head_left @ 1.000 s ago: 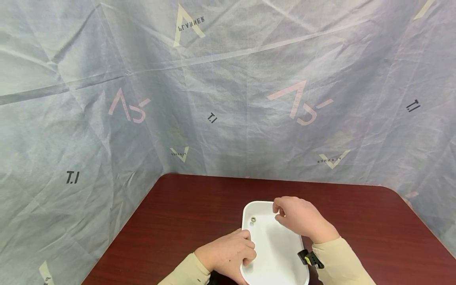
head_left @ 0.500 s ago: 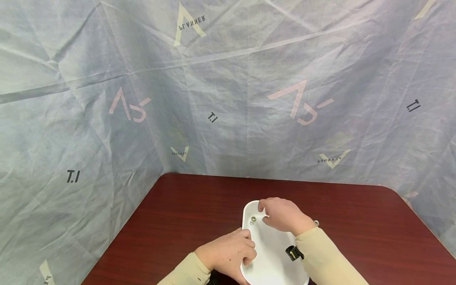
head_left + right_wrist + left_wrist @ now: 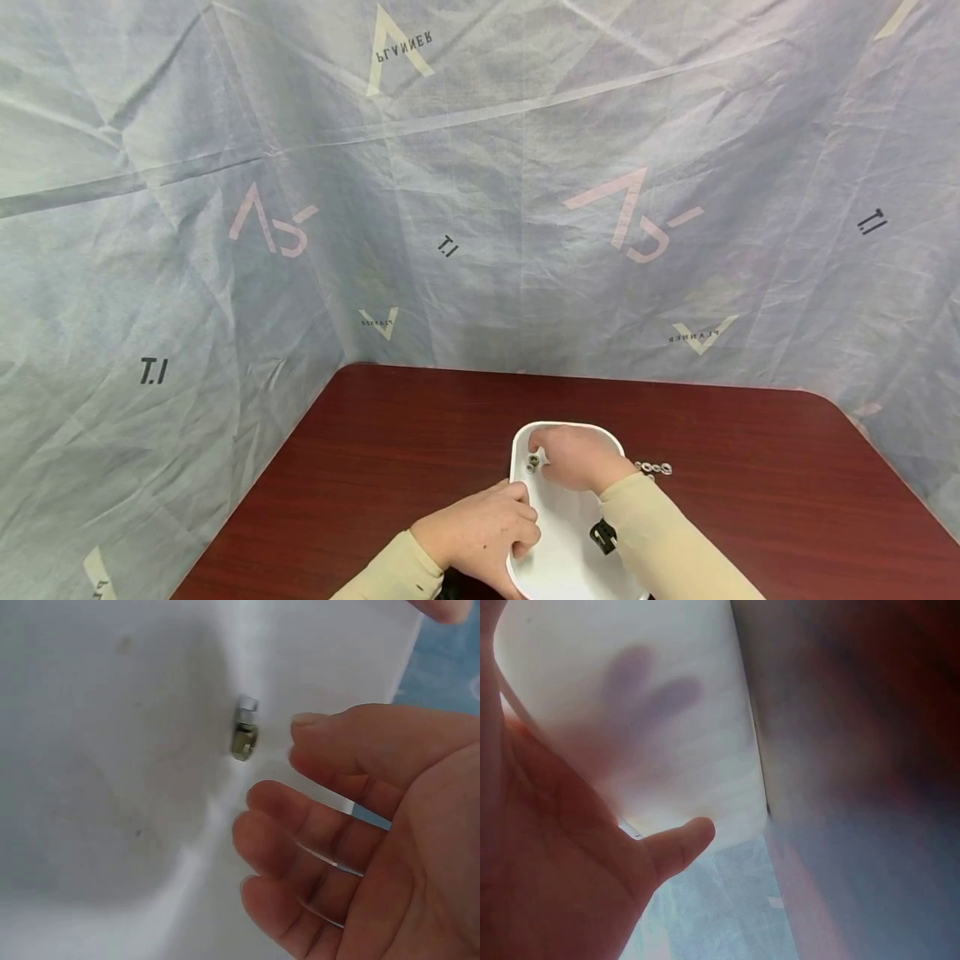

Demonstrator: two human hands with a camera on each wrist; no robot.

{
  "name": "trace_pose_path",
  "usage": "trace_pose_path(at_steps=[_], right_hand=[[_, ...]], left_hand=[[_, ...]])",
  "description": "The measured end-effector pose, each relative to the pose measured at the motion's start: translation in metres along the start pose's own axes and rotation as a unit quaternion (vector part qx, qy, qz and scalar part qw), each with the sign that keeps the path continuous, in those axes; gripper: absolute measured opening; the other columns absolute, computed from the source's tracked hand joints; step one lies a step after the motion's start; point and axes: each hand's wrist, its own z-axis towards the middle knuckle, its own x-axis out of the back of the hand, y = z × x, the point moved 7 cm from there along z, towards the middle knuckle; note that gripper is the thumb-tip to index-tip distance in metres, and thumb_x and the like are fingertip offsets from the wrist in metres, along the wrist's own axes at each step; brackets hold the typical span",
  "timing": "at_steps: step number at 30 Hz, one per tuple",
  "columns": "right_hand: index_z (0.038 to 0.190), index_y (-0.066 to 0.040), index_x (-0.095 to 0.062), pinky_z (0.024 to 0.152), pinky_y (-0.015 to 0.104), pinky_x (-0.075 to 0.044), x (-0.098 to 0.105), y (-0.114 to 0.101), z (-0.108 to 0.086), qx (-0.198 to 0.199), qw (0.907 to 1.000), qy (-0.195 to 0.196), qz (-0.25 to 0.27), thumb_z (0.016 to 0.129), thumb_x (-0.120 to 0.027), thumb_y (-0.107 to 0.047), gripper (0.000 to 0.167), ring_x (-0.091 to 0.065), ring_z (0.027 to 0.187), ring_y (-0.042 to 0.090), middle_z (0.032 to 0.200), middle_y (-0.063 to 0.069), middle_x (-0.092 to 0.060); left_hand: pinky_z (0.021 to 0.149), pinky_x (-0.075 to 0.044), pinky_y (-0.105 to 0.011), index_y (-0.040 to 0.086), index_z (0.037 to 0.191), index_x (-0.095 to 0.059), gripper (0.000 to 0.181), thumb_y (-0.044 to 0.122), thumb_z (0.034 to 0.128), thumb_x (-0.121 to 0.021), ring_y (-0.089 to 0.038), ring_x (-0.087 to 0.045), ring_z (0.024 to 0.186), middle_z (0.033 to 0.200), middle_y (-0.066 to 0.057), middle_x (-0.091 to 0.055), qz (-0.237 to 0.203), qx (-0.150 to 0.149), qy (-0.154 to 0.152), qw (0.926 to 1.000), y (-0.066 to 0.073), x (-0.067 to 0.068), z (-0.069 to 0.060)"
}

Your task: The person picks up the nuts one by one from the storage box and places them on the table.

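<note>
My left hand (image 3: 483, 529) grips the left wall of a white plastic tray (image 3: 558, 546), fingers over the rim and thumb against the outside. The fingertips show as shadows through the translucent wall in the left wrist view. Inside the tray's far left end lie a brassy nut (image 3: 243, 744) and a smaller silvery nut (image 3: 247, 709), close together. My right hand (image 3: 577, 458) is down in the tray just right of them, thumb and fingers spread with a gap between. It holds nothing, and its fingertips are apart from both nuts in the right wrist view.
Right of the tray, several metal nuts (image 3: 656, 468) lie on the dark red table (image 3: 420, 433), partly hidden by the right sleeve (image 3: 660, 533). A black strap (image 3: 603, 536) hangs at the right wrist. Grey printed cloth (image 3: 480, 192) hangs behind and to the left.
My right hand has moved left and down into the tray, toward the two nuts. Its sleeve has uncovered the nuts on the table. My left hand and the tray have stayed put.
</note>
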Motion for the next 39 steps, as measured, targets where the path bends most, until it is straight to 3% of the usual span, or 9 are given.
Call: trace_pose_path(at_steps=[6, 15, 29, 39], right_hand=[[0.09, -0.02, -0.067, 0.062, 0.03, -0.042, -0.006, -0.004, 0.001, 0.03, 0.9995, 0.008, 0.0, 0.079, -0.065, -0.004, 0.02, -0.047, 0.065, 0.011, 0.076, -0.009, -0.056], [0.094, -0.021, -0.07, 0.065, 0.031, -0.043, -0.011, -0.006, 0.0, 0.044, 0.9989, 0.016, -0.001, 0.078, -0.067, 0.0, 0.027, -0.048, 0.069, 0.011, 0.087, -0.005, -0.063], [0.083, -0.021, -0.065, 0.065, 0.027, -0.043, -0.013, 0.001, -0.002, 0.016, 0.9997, 0.002, 0.016, 0.081, -0.066, 0.001, 0.022, -0.047, 0.065, 0.008, 0.076, -0.014, -0.053], [0.073, -0.019, -0.058, 0.059, 0.027, -0.041, -0.016, 0.007, -0.001, 0.004, 0.9994, -0.004, 0.034, 0.078, -0.064, 0.004, 0.024, -0.044, 0.059, 0.008, 0.067, -0.012, -0.048]], left_hand=[[0.078, -0.032, -0.017, 0.029, 0.063, -0.045, 0.055, 0.069, 0.0578, -0.081, -0.004, -0.037, 0.082, 0.069, 0.021, -0.033, 0.001, 0.002, -0.005, 1.0, 0.0, -0.002, -0.002], [0.077, -0.031, -0.016, 0.029, 0.063, -0.045, 0.054, 0.068, 0.0577, -0.082, -0.003, -0.037, 0.082, 0.069, 0.021, -0.033, -0.002, 0.003, 0.001, 1.0, 0.0, 0.0, -0.003], [0.077, -0.031, -0.016, 0.029, 0.063, -0.044, 0.055, 0.069, 0.0589, -0.081, -0.003, -0.037, 0.082, 0.069, 0.022, -0.032, -0.009, 0.002, 0.001, 1.0, 0.0, 0.0, -0.002], [0.08, -0.033, -0.017, 0.029, 0.062, -0.044, 0.055, 0.069, 0.058, -0.082, -0.003, -0.038, 0.083, 0.068, 0.022, -0.032, -0.004, 0.004, 0.001, 1.0, -0.001, 0.001, 0.0]])
